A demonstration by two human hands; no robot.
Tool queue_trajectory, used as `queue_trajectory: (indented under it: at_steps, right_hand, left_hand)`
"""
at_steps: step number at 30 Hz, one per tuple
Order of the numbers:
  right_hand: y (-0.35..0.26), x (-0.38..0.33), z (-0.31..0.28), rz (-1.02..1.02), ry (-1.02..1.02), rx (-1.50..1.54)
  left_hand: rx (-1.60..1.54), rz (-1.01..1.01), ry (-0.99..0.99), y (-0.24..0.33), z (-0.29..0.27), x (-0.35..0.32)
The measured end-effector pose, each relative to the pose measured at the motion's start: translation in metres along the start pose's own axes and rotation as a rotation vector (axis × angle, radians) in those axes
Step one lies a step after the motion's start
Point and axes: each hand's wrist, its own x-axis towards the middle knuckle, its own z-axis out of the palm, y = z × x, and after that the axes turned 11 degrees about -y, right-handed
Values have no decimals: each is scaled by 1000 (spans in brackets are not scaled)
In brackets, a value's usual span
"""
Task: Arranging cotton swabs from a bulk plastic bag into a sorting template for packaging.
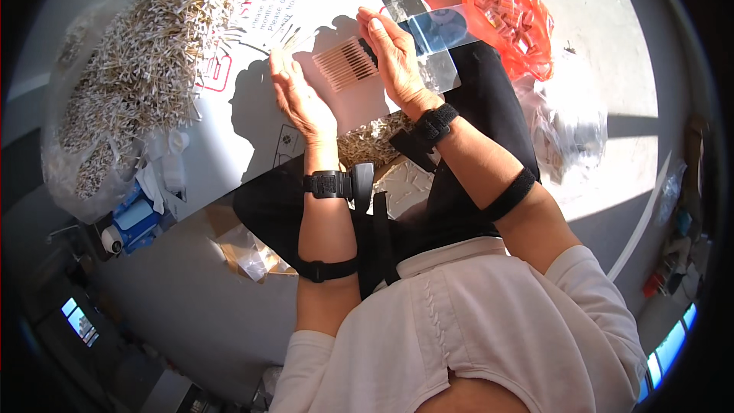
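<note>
My left hand and my right hand are raised side by side over a white cardboard sheet on my lap. Between them lies a neat row of thin sticks, lined up like a comb, with both hands' fingers at its edges. My right hand also touches a clear plastic bag that stretches to the right. A big heap of pale small sticks in clear plastic sits to the left. Both wrists wear black straps.
A red plastic bag with small pieces lies at the upper right on the sunlit floor. A clear bag lies beside my right leg. A blue and white object sits at the lower left. More pale sticks lie in my lap.
</note>
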Motion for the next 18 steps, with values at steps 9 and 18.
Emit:
queue_trajectory:
  at_steps: [9, 18]
  right_hand:
    - [-32, -60, -28, 220, 92, -12]
    - [-29, -71, -41, 108, -164, -607]
  left_hand:
    - [255, -93, 120, 12, -60, -56]
    - [1371, -50, -459, 29, 2, -58]
